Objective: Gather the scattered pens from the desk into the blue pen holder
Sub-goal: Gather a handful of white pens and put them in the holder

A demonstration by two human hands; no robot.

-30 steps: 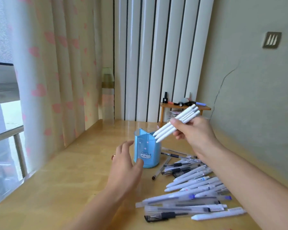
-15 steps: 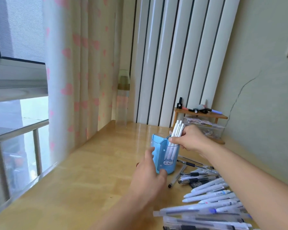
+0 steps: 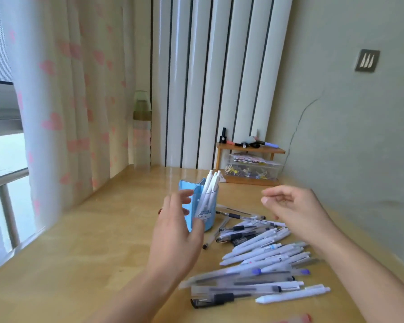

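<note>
The blue pen holder [image 3: 208,217], marked with a small cat face, stands on the wooden desk [image 3: 84,259]. Three white pens [image 3: 210,183] stand upright inside it. My left hand [image 3: 177,229] is right at the holder's near left side, fingers spread, thumb against its front. My right hand [image 3: 294,210] hovers to the right of the holder above the desk, fingers loosely curled and holding nothing. A pile of scattered pens [image 3: 261,255], white, clear and black, lies on the desk under and in front of my right hand.
A small wooden shelf [image 3: 250,150] with markers on top and a clear box [image 3: 254,170] beneath stands at the back against the wall. A curtain [image 3: 63,101] and window rail run along the desk's left edge. A wall rises close on the right.
My right hand lowered the white pens into the holder, let go of them and pulled back to the right. My left hand stayed by the holder.
</note>
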